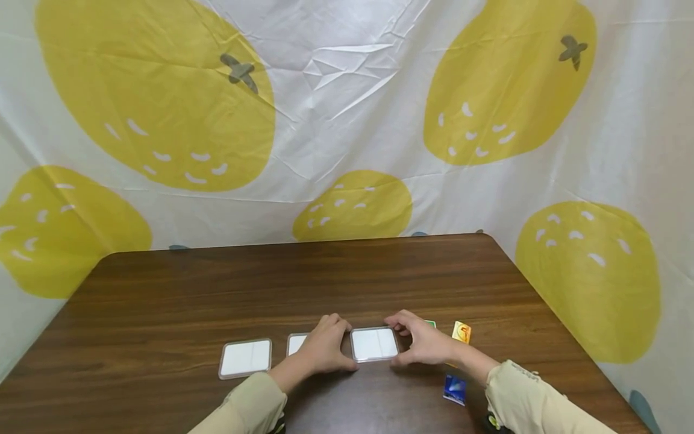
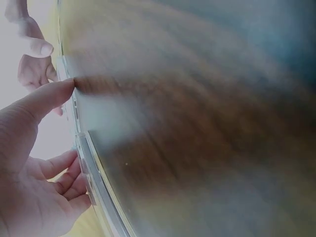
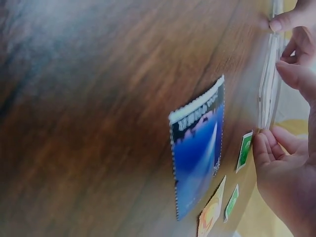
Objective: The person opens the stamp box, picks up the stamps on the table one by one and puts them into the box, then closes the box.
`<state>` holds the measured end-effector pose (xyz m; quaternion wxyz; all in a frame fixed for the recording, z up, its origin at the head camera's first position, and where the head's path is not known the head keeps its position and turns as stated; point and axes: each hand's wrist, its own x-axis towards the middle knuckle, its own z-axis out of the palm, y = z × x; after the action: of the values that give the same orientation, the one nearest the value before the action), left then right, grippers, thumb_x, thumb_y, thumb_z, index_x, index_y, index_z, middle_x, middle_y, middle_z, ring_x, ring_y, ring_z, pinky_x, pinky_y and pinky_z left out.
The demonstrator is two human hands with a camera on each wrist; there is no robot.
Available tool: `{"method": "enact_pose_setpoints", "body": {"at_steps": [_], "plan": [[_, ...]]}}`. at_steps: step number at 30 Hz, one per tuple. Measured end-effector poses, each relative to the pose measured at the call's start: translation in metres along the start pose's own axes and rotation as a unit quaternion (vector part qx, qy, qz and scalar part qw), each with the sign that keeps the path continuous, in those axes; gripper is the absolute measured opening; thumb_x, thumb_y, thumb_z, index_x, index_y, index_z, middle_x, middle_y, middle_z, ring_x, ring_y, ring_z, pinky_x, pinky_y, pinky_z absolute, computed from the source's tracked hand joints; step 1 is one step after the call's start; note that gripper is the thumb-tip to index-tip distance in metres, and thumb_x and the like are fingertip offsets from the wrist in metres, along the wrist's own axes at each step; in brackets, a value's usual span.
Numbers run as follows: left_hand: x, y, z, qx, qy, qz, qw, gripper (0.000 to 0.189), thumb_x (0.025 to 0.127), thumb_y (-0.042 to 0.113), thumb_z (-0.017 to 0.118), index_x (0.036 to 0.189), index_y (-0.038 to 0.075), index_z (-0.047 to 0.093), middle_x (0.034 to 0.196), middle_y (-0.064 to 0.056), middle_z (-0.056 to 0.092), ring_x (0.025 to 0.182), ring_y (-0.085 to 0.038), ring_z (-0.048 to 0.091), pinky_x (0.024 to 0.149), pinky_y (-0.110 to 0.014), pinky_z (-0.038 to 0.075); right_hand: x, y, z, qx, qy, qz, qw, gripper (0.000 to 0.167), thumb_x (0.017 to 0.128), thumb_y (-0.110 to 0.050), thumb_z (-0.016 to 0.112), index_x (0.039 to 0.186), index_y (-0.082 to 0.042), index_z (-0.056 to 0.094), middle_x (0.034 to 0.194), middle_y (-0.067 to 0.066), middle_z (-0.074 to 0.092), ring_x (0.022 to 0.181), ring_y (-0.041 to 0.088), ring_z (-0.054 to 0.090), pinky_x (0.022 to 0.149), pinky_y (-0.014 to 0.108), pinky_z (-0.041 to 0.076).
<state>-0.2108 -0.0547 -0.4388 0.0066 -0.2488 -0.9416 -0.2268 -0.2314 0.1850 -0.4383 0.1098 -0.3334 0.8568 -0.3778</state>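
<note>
A clear-rimmed case with a white insert (image 1: 374,344) sits between both hands on the brown table. My left hand (image 1: 327,346) holds its left end, thumb at the near corner and fingers toward the far corner. At its right end my right hand (image 1: 425,342) holds it likewise, fingers at the back and thumb in front. A second white case (image 1: 296,342) is partly hidden behind the left hand. Farther left lies a third case (image 1: 245,358). Right of the hands are a blue stamp (image 1: 455,389) with a toothed edge and an orange stamp (image 1: 461,332).
In the right wrist view, a green stamp (image 3: 244,150) lies close to the right fingers, with another green stamp (image 3: 231,203) beside the orange one. The wooden table (image 1: 271,283) reaches back to a white curtain (image 1: 347,120) with yellow fruit prints.
</note>
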Motion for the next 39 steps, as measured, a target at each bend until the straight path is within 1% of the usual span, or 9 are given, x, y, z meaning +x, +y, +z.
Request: {"method": "enact_pose_setpoints", "body": {"at_steps": [7, 10, 16, 20, 24, 32, 39], "plan": [[0.000, 0.002, 0.000, 0.000, 0.002, -0.010, 1.0000, 0.058, 0.056, 0.038, 0.081, 0.099, 0.004, 0.061, 0.094, -0.003, 0.053, 0.091, -0.021, 0.047, 0.074, -0.031, 0.045, 0.003, -0.001, 0.001, -0.040, -0.002, -0.021, 0.9990, 0.069, 0.063, -0.016, 0.079, 0.120, 0.008, 0.048, 0.110, 0.010, 0.051, 0.099, 0.022, 0.050, 0.088, 0.032, 0.043], [0.000, 0.002, 0.001, 0.000, 0.007, -0.010, 0.9999, 0.056, 0.056, 0.037, 0.081, 0.097, 0.005, 0.061, 0.093, -0.003, 0.053, 0.091, -0.021, 0.048, 0.074, -0.030, 0.045, 0.004, -0.002, 0.001, -0.058, -0.004, -0.034, 0.9977, 0.064, 0.063, -0.014, 0.078, 0.116, 0.009, 0.051, 0.108, 0.010, 0.051, 0.098, 0.022, 0.051, 0.086, 0.031, 0.044], [-0.001, 0.001, 0.002, 0.002, 0.012, -0.007, 0.9999, 0.056, 0.055, 0.038, 0.081, 0.096, 0.006, 0.061, 0.092, -0.003, 0.052, 0.088, -0.020, 0.047, 0.072, -0.030, 0.045, 0.008, -0.004, 0.002, -0.086, 0.003, -0.033, 0.9958, 0.051, 0.059, -0.014, 0.080, 0.103, 0.001, 0.058, 0.097, 0.004, 0.053, 0.089, 0.017, 0.052, 0.080, 0.028, 0.046], [0.000, 0.001, 0.002, 0.003, 0.010, -0.010, 0.9999, 0.056, 0.055, 0.038, 0.081, 0.096, 0.006, 0.061, 0.093, -0.003, 0.052, 0.088, -0.020, 0.047, 0.072, -0.029, 0.044, 0.011, -0.007, 0.001, -0.105, 0.008, -0.038, 0.9937, 0.048, 0.056, -0.016, 0.081, 0.097, -0.002, 0.060, 0.091, 0.001, 0.055, 0.084, 0.015, 0.052, 0.075, 0.026, 0.046], [0.001, 0.003, 0.002, 0.003, 0.010, -0.012, 0.9999, 0.056, 0.055, 0.038, 0.081, 0.096, 0.005, 0.061, 0.091, -0.002, 0.052, 0.088, -0.019, 0.046, 0.071, -0.028, 0.044, 0.012, -0.008, 0.000, -0.121, 0.010, -0.041, 0.9917, 0.047, 0.055, -0.018, 0.082, 0.096, -0.003, 0.061, 0.089, 0.000, 0.056, 0.081, 0.013, 0.053, 0.072, 0.024, 0.046], [0.002, 0.003, 0.003, 0.002, 0.013, -0.022, 0.9997, 0.055, 0.054, 0.038, 0.081, 0.095, 0.006, 0.061, 0.089, -0.001, 0.050, 0.087, -0.019, 0.045, 0.070, -0.028, 0.043, 0.013, -0.004, -0.004, -0.102, -0.003, -0.027, 0.9944, 0.048, 0.057, -0.020, 0.082, 0.098, -0.005, 0.062, 0.091, -0.001, 0.056, 0.083, 0.012, 0.054, 0.073, 0.024, 0.047], [0.003, 0.003, 0.004, 0.000, 0.007, -0.029, 0.9996, 0.055, 0.055, 0.038, 0.081, 0.095, 0.006, 0.061, 0.089, -0.001, 0.050, 0.087, -0.020, 0.045, 0.071, -0.029, 0.043, 0.012, -0.002, -0.005, -0.079, -0.005, -0.024, 0.9965, 0.050, 0.059, -0.019, 0.082, 0.101, -0.001, 0.061, 0.096, 0.002, 0.056, 0.087, 0.015, 0.056, 0.077, 0.026, 0.049]]}}
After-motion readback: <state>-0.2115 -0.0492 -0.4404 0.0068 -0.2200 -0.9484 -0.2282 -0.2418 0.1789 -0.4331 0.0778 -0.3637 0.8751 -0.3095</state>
